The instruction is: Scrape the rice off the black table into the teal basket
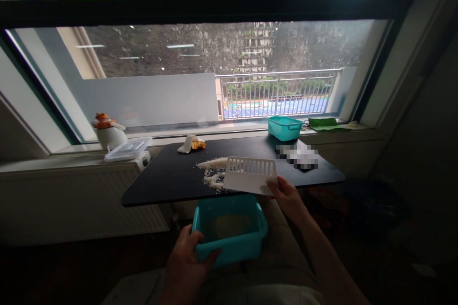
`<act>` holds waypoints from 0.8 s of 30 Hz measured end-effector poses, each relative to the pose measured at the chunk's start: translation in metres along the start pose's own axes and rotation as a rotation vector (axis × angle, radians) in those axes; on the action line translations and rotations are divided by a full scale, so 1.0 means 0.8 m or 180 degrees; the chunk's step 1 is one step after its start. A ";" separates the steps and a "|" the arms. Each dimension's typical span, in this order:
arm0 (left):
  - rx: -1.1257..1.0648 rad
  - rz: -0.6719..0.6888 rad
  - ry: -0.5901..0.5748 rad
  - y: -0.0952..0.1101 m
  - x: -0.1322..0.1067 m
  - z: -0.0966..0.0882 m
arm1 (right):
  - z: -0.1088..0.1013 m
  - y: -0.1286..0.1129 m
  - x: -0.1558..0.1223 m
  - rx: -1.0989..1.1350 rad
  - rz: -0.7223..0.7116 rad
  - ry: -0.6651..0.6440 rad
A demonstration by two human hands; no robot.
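My left hand [191, 255] grips the near left corner of a turquoise plastic basin [234, 252], thumb over the rim. The basin sits at my lap, just below the table's front edge, with some pale stuff at its bottom that is too dim to make out. In my right hand [286, 195] is a white slotted scraper [248, 183], held by its right end over the black table [161, 171]. White rice-like grains [213, 164] lie in a heap and a loose scatter at the scraper's left side; part of them may be hidden behind it.
A crumpled cloth with something orange [191, 144] lies at the table's back left. A second turquoise basin [285, 127] and a blurred-out item [298, 156] are at the right. Along the window stand a white jug [110, 136], a clear lid [129, 148] and green cloth [324, 124].
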State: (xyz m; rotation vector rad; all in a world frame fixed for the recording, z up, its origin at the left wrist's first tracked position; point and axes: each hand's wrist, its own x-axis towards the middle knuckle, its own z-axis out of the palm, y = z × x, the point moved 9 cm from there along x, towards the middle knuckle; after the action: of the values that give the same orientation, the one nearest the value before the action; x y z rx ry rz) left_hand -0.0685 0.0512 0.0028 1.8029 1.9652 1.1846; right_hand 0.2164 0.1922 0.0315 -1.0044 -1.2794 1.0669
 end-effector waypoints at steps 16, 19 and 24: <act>-0.0112 -0.0039 0.0087 0.001 -0.001 -0.005 | 0.024 -0.001 0.012 0.0104 -0.0012 -0.0189; -0.0031 -0.0029 0.0101 0.001 0.000 -0.006 | 0.021 0.001 0.009 0.0084 0.0024 -0.0230; 0.0064 0.0031 0.0129 0.000 0.001 -0.006 | 0.015 0.000 0.006 0.0065 0.0019 -0.0172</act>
State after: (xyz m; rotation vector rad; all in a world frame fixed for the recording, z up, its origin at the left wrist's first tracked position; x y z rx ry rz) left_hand -0.0721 0.0497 0.0061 1.8139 1.9995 1.2178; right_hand 0.2046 0.1965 0.0331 -0.9703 -1.3074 1.1161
